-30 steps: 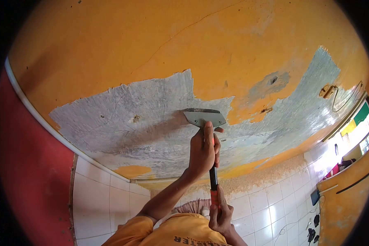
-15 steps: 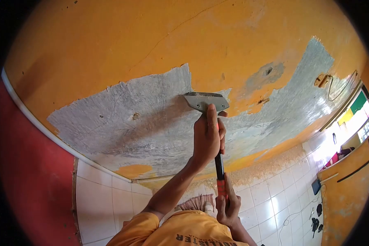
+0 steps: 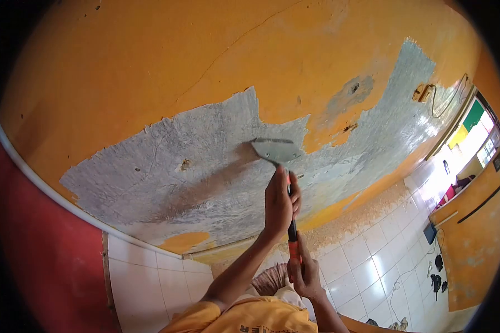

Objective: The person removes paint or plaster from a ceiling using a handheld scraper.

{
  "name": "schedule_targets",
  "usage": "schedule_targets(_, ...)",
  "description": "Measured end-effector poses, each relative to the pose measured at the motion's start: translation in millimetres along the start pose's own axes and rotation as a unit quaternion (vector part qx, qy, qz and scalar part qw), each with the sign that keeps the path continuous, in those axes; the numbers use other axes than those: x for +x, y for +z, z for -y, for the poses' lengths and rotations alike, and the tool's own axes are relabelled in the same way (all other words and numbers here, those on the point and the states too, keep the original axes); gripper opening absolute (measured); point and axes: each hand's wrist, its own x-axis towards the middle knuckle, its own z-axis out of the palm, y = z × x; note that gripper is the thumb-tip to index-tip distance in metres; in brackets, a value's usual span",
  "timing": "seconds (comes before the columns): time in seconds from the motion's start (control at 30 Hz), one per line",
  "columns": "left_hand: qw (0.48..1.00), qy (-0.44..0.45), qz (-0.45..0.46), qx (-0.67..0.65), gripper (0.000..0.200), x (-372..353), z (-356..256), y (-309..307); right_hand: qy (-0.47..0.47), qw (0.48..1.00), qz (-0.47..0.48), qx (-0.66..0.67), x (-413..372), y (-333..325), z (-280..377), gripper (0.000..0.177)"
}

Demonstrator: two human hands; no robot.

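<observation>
A long-handled scraper (image 3: 275, 151) lies with its wide grey head over the bare grey patch (image 3: 205, 139) of the wall, a little below the ragged edge of the orange paint (image 3: 283, 72). Its head is slightly blurred. My left hand (image 3: 280, 202) is wrapped round the shaft just under the head, thumb pointing up along it. Lower down, my right hand (image 3: 306, 275) grips the red and black end of the handle. The scraper's shadow falls to the left across the grey patch.
At the left a white pipe-like strip (image 3: 50, 200) borders a red surface (image 3: 44, 250). White floor tiles (image 3: 355, 266) run below the wall, with dusty debris (image 3: 366, 216) along its foot. A wall socket (image 3: 422, 93) with a cable sits at the right, near a bright window opening (image 3: 472, 133).
The scraper head has come down from the paint edge onto the bare grey area. My left hand is now lower, its finger off the head. The view has shifted slightly.
</observation>
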Motion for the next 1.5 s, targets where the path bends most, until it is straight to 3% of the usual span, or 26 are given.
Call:
schedule_targets(0.17, 0.999, 0.031, 0.015, -0.039, 0.046, -24.1, -8.6, -11.9, -0.053, 0.997, -0.032, -0.05, -0.9, 20.4, 1.4, 0.06)
schedule_targets(0.27, 0.996, 0.074, 0.027, -0.05, 0.045, -21.8, -32.3, -11.9, -0.15, 0.979, -0.08, -0.113, 14.5, 27.9, 19.8, 0.058)
schedule_targets(0.37, 0.995, 0.071, 0.028, -0.058, 0.045, -20.6, -39.7, -13.0, -0.076, 0.99, -0.065, -0.103, 12.6, 29.7, 40.5, 0.058)
schedule_targets(0.47, 0.996, 0.061, 0.018, -0.065, 0.045, -22.6, -26.8, -17.5, -0.098, 0.989, -0.072, -0.08, 5.2, 31.2, 32.0, 0.057)
schedule_targets(0.57, 0.993, 0.048, 0.031, -0.102, 0.044, -18.6, -48.8, 0.7, -0.054, 0.997, -0.04, -0.036, 12.3, 17.0, 64.4, 0.056)
schedule_targets(0.6, 0.995, 0.063, 0.017, -0.08, 0.044, -19.6, -59.1, 9.8, -0.067, 0.997, -0.04, 0.017, 13.5, 16.4, 66.5, 0.056)
schedule_targets(0.7, 0.991, 0.073, 0.047, -0.102, 0.044, -19.4, -52.7, 6.8, -0.066, 0.997, -0.032, -0.04, 11.3, 6.6, 73.3, 0.056)
schedule_targets(0.8, 0.993, 0.022, -0.028, -0.11, 0.044, -22.6, -37.3, 2.4, -0.074, 0.995, -0.035, -0.06, 6.5, 9.3, 59.2, 0.057)
schedule_targets(0.9, 0.988, 0.085, 0.05, -0.116, 0.045, -16.9, -51.8, 7.3, -0.078, 0.994, -0.043, -0.067, 16.3, 6.0, 77.0, 0.056)
schedule_targets(0.93, 0.991, 0.059, 0.017, -0.121, 0.047, -18.2, -63.5, 15.9, -0.08, 0.993, -0.044, -0.069, 16.2, 5.7, 80.0, 0.057)
schedule_targets(1.03, 0.986, 0.093, 0.05, -0.127, 0.047, -14.6, -52.9, 11.1, -0.084, 0.992, -0.038, -0.084, 16.7, -1.1, 81.4, 0.057)
schedule_targets(1.17, 0.991, 0.07, 0.02, -0.11, 0.047, -17.8, -41.8, 0.1, -0.08, 0.992, -0.039, -0.086, 13.4, 6.6, 68.8, 0.057)
schedule_targets(1.3, 0.987, 0.113, 0.043, -0.11, 0.046, -16.5, -85.3, 24.1, -0.093, 0.992, -0.045, -0.076, 24.8, 2.2, 99.4, 0.056)
schedule_targets(1.5, 0.993, 0.087, 0.019, -0.073, 0.049, -18.3, -53.4, 4.0, -0.125, 0.986, -0.065, -0.094, 14.8, 16.2, 68.5, 0.056)
